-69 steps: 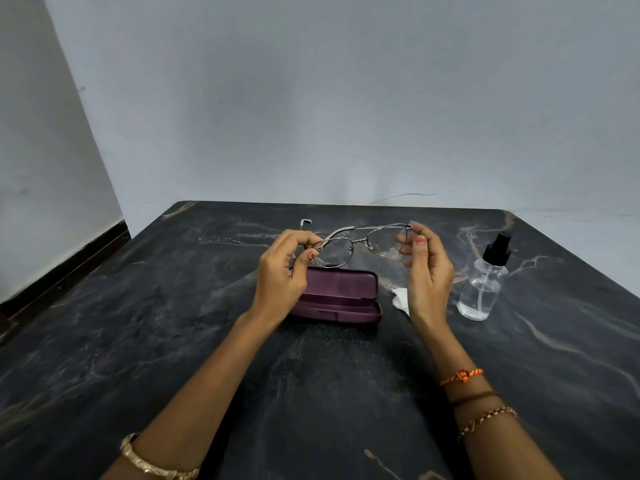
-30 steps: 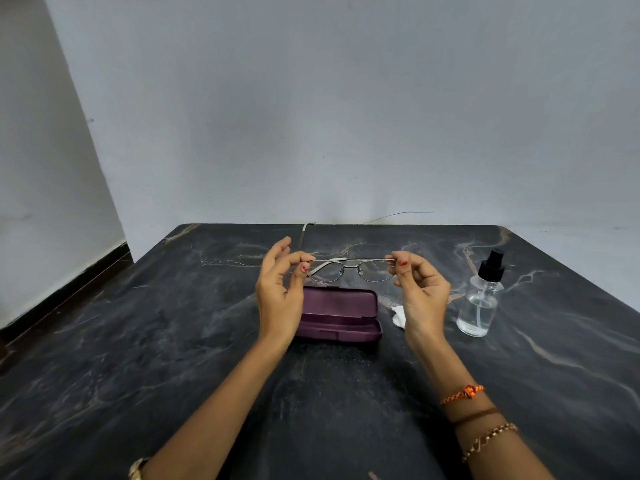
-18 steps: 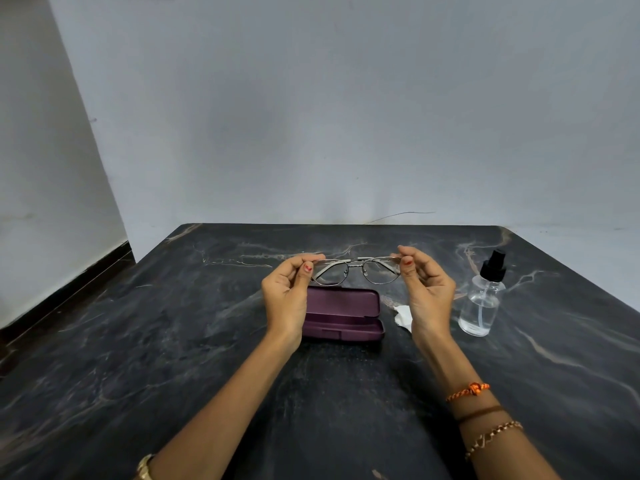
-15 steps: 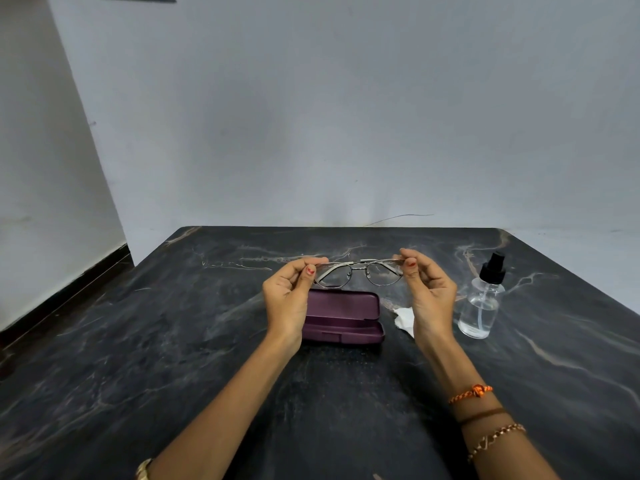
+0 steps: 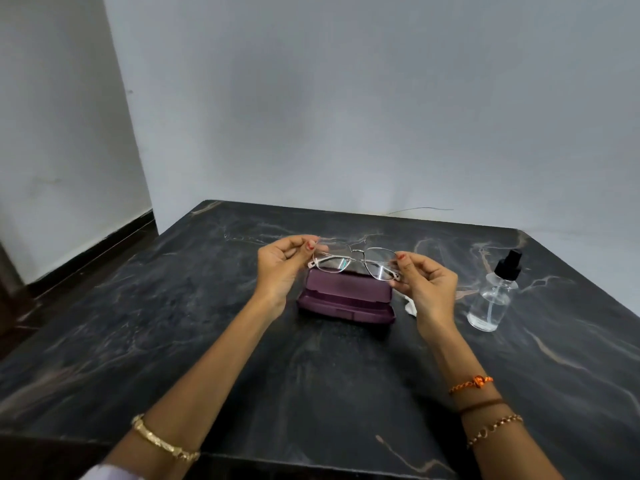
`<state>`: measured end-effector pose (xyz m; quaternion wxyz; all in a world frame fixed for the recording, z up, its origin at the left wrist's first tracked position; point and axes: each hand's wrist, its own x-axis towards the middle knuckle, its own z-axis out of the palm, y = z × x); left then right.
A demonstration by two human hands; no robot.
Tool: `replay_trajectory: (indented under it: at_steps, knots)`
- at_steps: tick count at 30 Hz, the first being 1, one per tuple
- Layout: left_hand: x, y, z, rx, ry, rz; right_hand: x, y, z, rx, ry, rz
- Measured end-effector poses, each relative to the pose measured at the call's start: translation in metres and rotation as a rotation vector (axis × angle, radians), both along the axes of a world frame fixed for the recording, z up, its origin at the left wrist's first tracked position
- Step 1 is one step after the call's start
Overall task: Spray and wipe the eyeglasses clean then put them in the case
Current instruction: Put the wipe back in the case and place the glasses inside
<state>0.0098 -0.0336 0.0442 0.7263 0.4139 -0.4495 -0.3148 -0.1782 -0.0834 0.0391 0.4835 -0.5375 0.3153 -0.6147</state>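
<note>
Head view shows the eyeglasses [image 5: 355, 263] held in the air over the closed purple case [image 5: 346, 301], which lies on the dark marbled desk [image 5: 173, 323]. The left hand [image 5: 280, 268] pinches the frame's left end between thumb and fingers [image 5: 310, 244], and the right hand [image 5: 427, 289] pinches the right end the same way, so both hands are closed on the glasses. The frame's long axis runs left to right across the view, tipped a little down toward the right, with the lenses facing roughly up and toward the wearer. Thin metal and glass like this look light but fragile and easy to bend or smudge, so the outer ends of the rim seem the safest hold, away from the lenses. A clear spray bottle [image 5: 493, 299] with a black cap stands to the right, and a white cloth [image 5: 410, 306] peeks out beside the case, behind the right hand.
</note>
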Motion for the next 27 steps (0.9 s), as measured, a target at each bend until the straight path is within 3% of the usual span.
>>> replay_trajectory:
  at_steps: [5, 11, 18, 22, 27]
  knots:
    - [0.048, 0.03, 0.002, 0.1, 0.007, -0.071, 0.027, 0.038, 0.004, 0.036, 0.026, 0.158]
    - [0.113, 0.087, -0.019, 0.181, 0.062, 0.098, 0.093, 0.07, -0.013, 0.116, 0.101, 0.425]
    - [0.141, 0.104, -0.046, 0.313, 0.041, 0.245, 0.132, 0.068, -0.04, 0.141, 0.269, 0.418]
    - [0.141, 0.097, -0.055, 0.417, -0.043, 0.296, 0.128, 0.066, -0.051, 0.032, 0.442, 0.382]
    - [0.148, 0.087, -0.045, 0.4, -0.123, 0.361, 0.132, 0.065, -0.045, -0.161, 0.537, 0.355]
